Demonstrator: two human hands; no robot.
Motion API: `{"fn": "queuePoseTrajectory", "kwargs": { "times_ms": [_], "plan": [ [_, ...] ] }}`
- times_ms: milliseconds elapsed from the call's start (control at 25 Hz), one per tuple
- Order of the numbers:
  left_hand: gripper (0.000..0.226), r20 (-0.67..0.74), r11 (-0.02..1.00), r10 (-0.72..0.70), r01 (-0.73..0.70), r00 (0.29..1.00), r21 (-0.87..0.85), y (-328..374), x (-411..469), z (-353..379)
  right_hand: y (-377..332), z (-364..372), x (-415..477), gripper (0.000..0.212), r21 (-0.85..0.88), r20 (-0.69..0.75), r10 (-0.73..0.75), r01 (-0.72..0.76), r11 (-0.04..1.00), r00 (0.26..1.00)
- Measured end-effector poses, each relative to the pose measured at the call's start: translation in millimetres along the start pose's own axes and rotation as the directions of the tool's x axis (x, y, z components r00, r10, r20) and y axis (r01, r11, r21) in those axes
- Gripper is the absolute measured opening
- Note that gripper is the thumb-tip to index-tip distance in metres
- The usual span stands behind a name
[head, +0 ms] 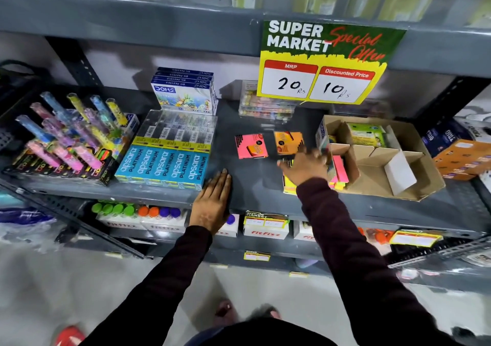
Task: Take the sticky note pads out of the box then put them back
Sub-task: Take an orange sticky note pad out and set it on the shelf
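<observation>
A brown cardboard box with dividers stands on the right of the grey shelf. Pink and yellow sticky note pads stand in its near-left compartment. A pink pad and an orange pad lie flat on the shelf left of the box. A yellow pad lies under my right hand, whose fingers are spread over it beside the box; whether they grip it is hidden. My left hand rests flat and open on the shelf's front edge.
Blue Apsara pencil packs lie left of my left hand, with DOMS boxes behind and a marker display at far left. A special-offer price sign hangs from the shelf above. Orange boxes sit right of the cardboard box.
</observation>
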State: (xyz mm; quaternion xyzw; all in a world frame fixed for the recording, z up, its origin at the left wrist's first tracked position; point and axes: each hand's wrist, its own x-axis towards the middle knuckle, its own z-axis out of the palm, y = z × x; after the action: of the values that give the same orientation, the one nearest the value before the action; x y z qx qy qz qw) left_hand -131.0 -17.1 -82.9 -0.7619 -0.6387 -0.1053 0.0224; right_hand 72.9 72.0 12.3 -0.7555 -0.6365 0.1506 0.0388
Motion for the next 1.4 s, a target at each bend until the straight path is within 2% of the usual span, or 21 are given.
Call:
{"fn": "queuePoseTrajectory", "kwargs": {
  "times_ms": [120,240,360,480,560,680,760,840,920,1000,1200,1400],
  "plan": [
    [0.091,-0.022,1.000,-0.018,0.017,1.000,-0.015,0,0,-1,9,8,-30,0.073,-0.027,0.066,0.046,-0.045,0.999,0.997],
    [0.090,-0.024,0.999,-0.025,0.025,0.999,-0.033,0,0,-2,1,10,-35,0.067,-0.048,-0.057,0.020,-0.023,0.999,0.998],
    [0.090,-0.003,0.999,-0.020,0.020,1.000,-0.035,0,-3,-1,-17,23,-41,0.071,-0.088,-0.142,-0.115,0.103,0.991,0.983],
    [0.089,0.005,0.999,-0.009,0.009,1.000,-0.031,-3,-3,-2,-47,46,-52,0.069,-0.100,-0.077,-0.267,0.259,0.961,0.961],
    [0.086,0.003,0.999,-0.017,0.018,1.000,-0.040,-3,-3,-3,-56,60,-56,0.063,-0.115,-0.036,-0.291,0.285,0.951,0.956],
    [0.085,0.012,0.999,-0.020,0.020,1.000,-0.030,-1,-1,-3,-47,66,-55,0.061,-0.140,-0.046,-0.278,0.270,0.953,0.959],
    [0.086,0.022,0.999,-0.016,0.016,1.000,-0.030,1,0,-1,-32,58,-50,0.066,-0.136,-0.124,-0.254,0.237,0.962,0.959],
    [0.086,0.017,1.000,-0.017,0.017,1.000,-0.008,1,0,-1,-12,44,-41,0.070,-0.118,-0.183,-0.164,0.144,0.982,0.969],
    [0.085,0.018,0.999,-0.010,0.010,1.000,0.041,2,0,0,7,33,-36,0.074,-0.095,-0.159,-0.048,0.033,0.995,0.986],
    [0.083,0.017,0.997,-0.011,0.010,1.000,0.078,1,0,-1,15,32,-36,0.075,-0.093,-0.118,0.000,-0.011,0.996,0.993],
    [0.086,0.012,0.996,-0.019,0.018,1.000,0.084,0,0,-3,5,36,-32,0.072,-0.085,-0.087,0.016,-0.023,0.996,0.996],
    [0.085,-0.006,0.999,-0.029,0.029,1.000,0.024,0,0,-2,-1,28,-16,0.075,-0.080,-0.183,-0.033,0.019,0.997,0.983]
  ]
}}
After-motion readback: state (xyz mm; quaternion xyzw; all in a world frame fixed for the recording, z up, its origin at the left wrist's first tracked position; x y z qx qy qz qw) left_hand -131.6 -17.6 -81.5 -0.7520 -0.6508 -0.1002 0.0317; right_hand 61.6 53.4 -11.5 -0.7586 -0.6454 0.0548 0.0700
